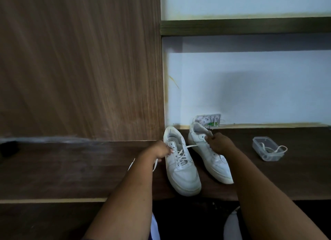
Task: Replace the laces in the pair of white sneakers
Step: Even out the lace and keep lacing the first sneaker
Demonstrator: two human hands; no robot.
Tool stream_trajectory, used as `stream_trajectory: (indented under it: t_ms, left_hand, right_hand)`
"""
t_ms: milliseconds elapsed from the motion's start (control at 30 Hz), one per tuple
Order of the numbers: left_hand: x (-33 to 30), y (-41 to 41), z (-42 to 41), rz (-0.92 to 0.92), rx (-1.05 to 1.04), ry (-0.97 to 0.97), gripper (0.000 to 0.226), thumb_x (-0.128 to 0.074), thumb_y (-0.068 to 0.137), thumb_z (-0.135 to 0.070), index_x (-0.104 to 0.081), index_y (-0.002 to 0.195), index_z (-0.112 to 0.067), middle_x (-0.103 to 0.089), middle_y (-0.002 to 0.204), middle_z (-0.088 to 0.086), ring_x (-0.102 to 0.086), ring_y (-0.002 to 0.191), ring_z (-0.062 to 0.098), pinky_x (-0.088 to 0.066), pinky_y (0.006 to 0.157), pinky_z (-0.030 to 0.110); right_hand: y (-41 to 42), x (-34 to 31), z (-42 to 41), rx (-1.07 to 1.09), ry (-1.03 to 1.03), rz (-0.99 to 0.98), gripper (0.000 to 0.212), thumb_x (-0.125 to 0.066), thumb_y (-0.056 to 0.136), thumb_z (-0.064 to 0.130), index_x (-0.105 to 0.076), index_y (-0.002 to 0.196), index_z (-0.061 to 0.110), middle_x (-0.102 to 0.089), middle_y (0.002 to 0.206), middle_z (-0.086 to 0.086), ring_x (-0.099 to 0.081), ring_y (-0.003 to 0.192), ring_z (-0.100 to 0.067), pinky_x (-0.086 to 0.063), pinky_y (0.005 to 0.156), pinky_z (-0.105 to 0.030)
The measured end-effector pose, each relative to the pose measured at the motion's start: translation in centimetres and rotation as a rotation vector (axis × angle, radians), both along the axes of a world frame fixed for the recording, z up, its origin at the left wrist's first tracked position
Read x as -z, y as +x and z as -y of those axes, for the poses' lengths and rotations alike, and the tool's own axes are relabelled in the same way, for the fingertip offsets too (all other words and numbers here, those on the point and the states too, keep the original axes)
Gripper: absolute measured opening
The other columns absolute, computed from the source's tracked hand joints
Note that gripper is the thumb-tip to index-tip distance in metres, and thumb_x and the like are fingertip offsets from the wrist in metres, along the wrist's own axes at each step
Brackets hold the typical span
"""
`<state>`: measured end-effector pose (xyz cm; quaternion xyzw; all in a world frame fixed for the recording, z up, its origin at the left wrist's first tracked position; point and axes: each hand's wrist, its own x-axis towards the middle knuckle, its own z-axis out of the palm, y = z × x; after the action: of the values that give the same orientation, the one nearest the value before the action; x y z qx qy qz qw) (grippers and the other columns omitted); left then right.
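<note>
Two sneakers stand side by side on the dark worktop (pixel 71 168), toes toward the person, heels toward the wall; the left sneaker (pixel 180 170) is partly laced, the right sneaker (pixel 209 153) looks unlaced, though the arm hides part of it. One lace (pixel 190 146) runs crosswise from the upper eyelets of the left sneaker; the left hand (pixel 160 150) has a closed grip pinching one end just left of the shoe, with slack trailing below the fist; the right hand (pixel 220 144) pinches the other end over the right sneaker's collar. Both ends lie square to the shoe's long axis, so I judge the next move to be an outward pull to even and tighten; each hand is already on its own side. Another lace (pixel 272 149) lies in a clear box (pixel 258 146), well to the right, nearer the right hand.
</note>
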<state>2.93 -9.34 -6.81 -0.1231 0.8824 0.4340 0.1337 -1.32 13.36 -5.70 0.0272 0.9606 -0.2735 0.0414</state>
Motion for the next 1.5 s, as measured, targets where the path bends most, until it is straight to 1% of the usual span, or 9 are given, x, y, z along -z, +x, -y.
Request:
stream_trajectory:
  t_ms: [167,400,467,567,733,967,1133,1300,1500]
  left_hand:
    - [-3.6,1.0,1.2,-0.124,-0.113,-0.024,0.024,-0.057,0.094,-0.03,-0.063,0.078,-0.013,-0.054,0.079,0.004,-0.047,0.072,0.016,-0.039,0.064,0.027]
    - [-8.2,3.7,2.6,-0.338,-0.345,0.864,0.027,-0.056,0.096,-0.026,-0.06,0.07,-0.016,-0.045,0.046,-0.012,-0.037,0.047,0.005,-0.034,0.055,0.02]
    - [-8.8,3.9,2.4,-0.375,-0.351,1.043,0.024,-0.054,0.097,-0.025,-0.063,0.076,-0.015,-0.052,0.049,-0.011,-0.043,0.045,0.002,-0.039,0.054,0.017]
    - [-9.1,3.9,1.1,-0.509,-0.357,1.119,0.019,-0.051,0.099,-0.016,-0.062,0.084,-0.011,-0.067,0.059,-0.007,-0.055,0.048,0.004,-0.048,0.048,0.016]
    - [-8.1,3.3,-1.2,-0.707,-0.441,0.933,0.015,-0.045,0.102,-0.012,-0.058,0.093,-0.012,-0.073,0.088,-0.002,-0.067,0.084,0.015,-0.055,0.067,0.023]
    - [-6.5,2.7,0.4,-0.738,-0.695,0.679,0.013,-0.058,0.093,-0.01,-0.048,0.091,-0.019,-0.073,0.085,0.002,-0.068,0.068,0.011,-0.05,0.064,0.025]
    - [-6.3,3.9,1.5,-0.525,-0.542,-0.056,0.014,-0.062,0.086,-0.029,-0.049,0.084,-0.026,-0.067,0.09,-0.001,-0.066,0.082,0.021,-0.045,0.061,0.028]
    - [-6.1,4.2,0.6,-0.586,-0.326,-0.603,0.037,-0.055,0.092,-0.045,-0.057,0.12,-0.02,-0.048,0.135,0.005,-0.037,0.13,0.027,-0.035,0.099,0.041]
    - [-3.8,2.2,-1.1,-0.572,0.022,0.014,0.015,-0.052,0.099,-0.03,-0.062,0.108,-0.023,-0.068,0.104,-0.008,-0.061,0.109,0.016,-0.047,0.098,0.037]
  right_hand:
    - [0.5,-0.7,2.1,-0.056,0.139,-0.312,0.036,-0.047,0.089,0.004,-0.047,0.125,-0.004,-0.054,0.121,-0.023,-0.052,0.112,-0.037,-0.041,0.091,-0.035]
    - [2.8,-1.6,5.8,-0.444,0.017,-0.425,0.048,-0.054,0.093,0.018,-0.04,0.139,0.017,-0.051,0.129,-0.01,-0.049,0.118,-0.03,-0.039,0.099,-0.036]
    - [4.0,-2.6,7.5,-0.513,-0.203,-0.487,0.042,-0.063,0.089,0.018,-0.05,0.128,0.016,-0.056,0.12,-0.002,-0.051,0.112,-0.02,-0.04,0.1,-0.037]
    - [6.5,-4.6,10.7,-0.523,-0.914,-0.082,0.019,-0.061,0.091,0.018,-0.056,0.108,0.01,-0.062,0.098,-0.004,-0.059,0.093,-0.016,-0.049,0.084,-0.03]
    - [7.4,-4.7,12.7,-0.533,-1.093,0.081,0.053,-0.051,0.085,-0.012,-0.042,0.13,0.016,-0.063,0.093,-0.013,-0.063,0.079,-0.021,-0.051,0.074,-0.036]
    - [5.6,-6.6,8.2,-0.424,-0.973,-0.083,0.021,-0.051,0.098,0.013,-0.062,0.099,-0.005,-0.066,0.068,-0.004,-0.042,0.049,-0.008,-0.041,0.049,-0.015]
    - [4.2,-6.2,5.8,-0.316,-0.333,-0.384,0.022,-0.078,0.076,0.034,-0.071,0.068,0.015,-0.065,0.057,0.001,-0.053,0.049,-0.004,-0.038,0.048,-0.011]
    - [3.7,-5.3,5.5,-0.297,-0.337,-0.389,0.015,-0.079,0.076,0.027,-0.071,0.068,0.018,-0.067,0.061,0.002,-0.061,0.055,-0.006,-0.048,0.056,-0.016]
    - [3.8,-4.4,6.6,-0.419,-0.462,-0.323,0.009,-0.061,0.089,0.004,-0.068,0.092,0.01,-0.072,0.077,-0.003,-0.07,0.07,-0.006,-0.055,0.063,-0.016]
